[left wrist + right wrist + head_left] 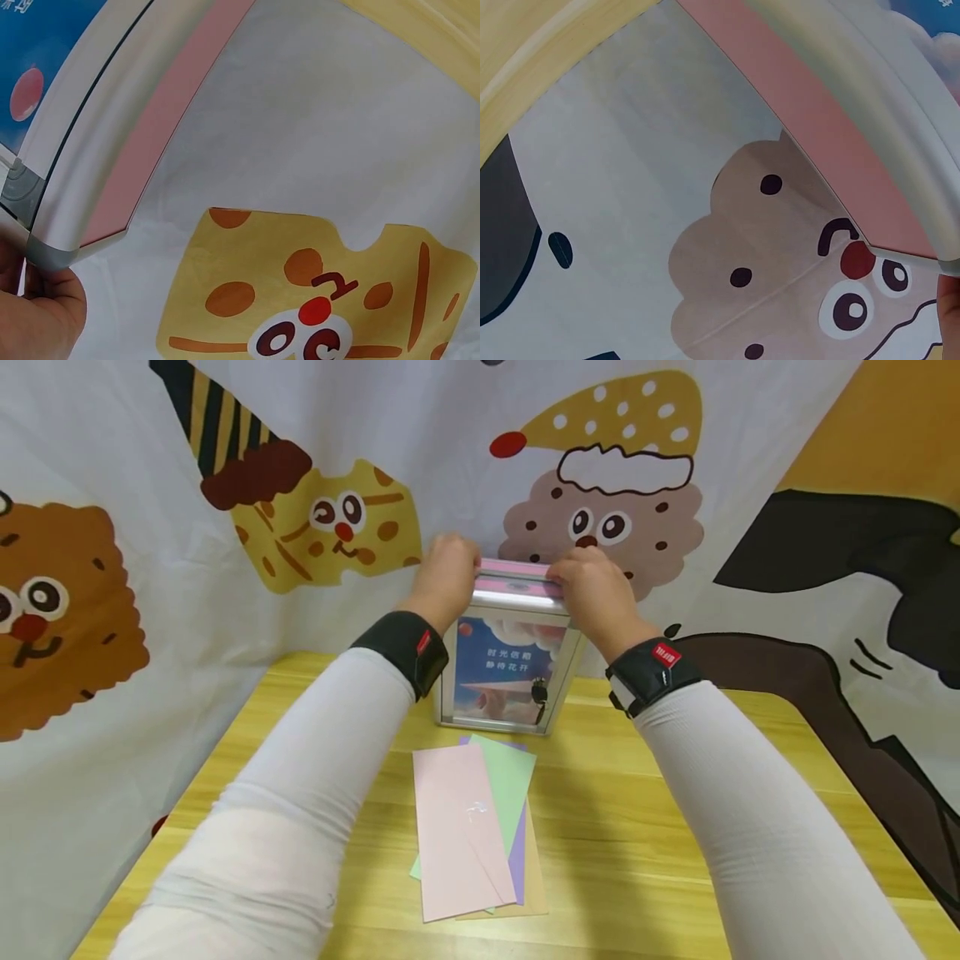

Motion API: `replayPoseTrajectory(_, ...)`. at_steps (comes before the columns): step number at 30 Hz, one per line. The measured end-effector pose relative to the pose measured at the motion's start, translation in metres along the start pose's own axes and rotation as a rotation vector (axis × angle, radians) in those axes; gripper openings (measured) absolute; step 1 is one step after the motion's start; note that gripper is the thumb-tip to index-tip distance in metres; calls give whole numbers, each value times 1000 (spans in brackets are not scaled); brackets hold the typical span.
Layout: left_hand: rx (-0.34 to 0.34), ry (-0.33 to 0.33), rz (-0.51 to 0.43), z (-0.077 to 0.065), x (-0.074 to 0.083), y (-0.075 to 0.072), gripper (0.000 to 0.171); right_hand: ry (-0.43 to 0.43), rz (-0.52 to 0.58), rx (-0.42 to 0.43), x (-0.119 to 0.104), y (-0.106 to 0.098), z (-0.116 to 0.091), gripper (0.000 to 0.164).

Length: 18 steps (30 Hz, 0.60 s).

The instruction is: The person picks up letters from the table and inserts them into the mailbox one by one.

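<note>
A letter box [507,670] with a silver frame, pink sides and a blue picture front with Chinese lettering stands upright at the back of the table. A small lock with keys [539,692] hangs on its front, and a slot shows in its top. My left hand [447,575] grips the top left corner; in the left wrist view its fingers [56,300] curl at the corner piece. My right hand [596,589] holds the top right corner, fingers bent over the edge. Only a sliver of that hand shows in the right wrist view.
In front of the box, a loose stack of envelopes lies on the wooden table [615,827]: a pink envelope [459,827] on top, then green [510,777], purple and tan ones. A white cloth [457,435] printed with cartoon biscuits and cheese hangs right behind the table.
</note>
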<state>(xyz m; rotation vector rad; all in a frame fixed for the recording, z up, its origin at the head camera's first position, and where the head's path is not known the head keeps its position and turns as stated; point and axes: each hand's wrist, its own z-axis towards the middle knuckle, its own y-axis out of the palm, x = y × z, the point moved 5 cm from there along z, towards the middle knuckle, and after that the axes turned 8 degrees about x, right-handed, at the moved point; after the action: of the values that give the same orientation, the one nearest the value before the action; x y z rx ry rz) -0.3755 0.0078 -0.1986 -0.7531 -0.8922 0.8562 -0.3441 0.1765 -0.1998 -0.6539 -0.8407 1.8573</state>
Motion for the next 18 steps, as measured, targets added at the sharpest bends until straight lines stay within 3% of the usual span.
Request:
replayPoseTrajectory(5,29,-10,-75,-10,-4,-6,21,0,3,18,-3,-3,-4,20)
replayPoseTrajectory(9,83,-19,-165,-26,-7,-18,19,-30,45,127,-9,-17,-17,17)
replayPoseTrajectory(13,139,-6,-268,-52,-7,-28,17,-92,113,278,-18,-40,-49,16)
replayPoseTrajectory(18,122,-26,-324,-98,-15,-29,17,-123,101,377,-30,-55,-106,13)
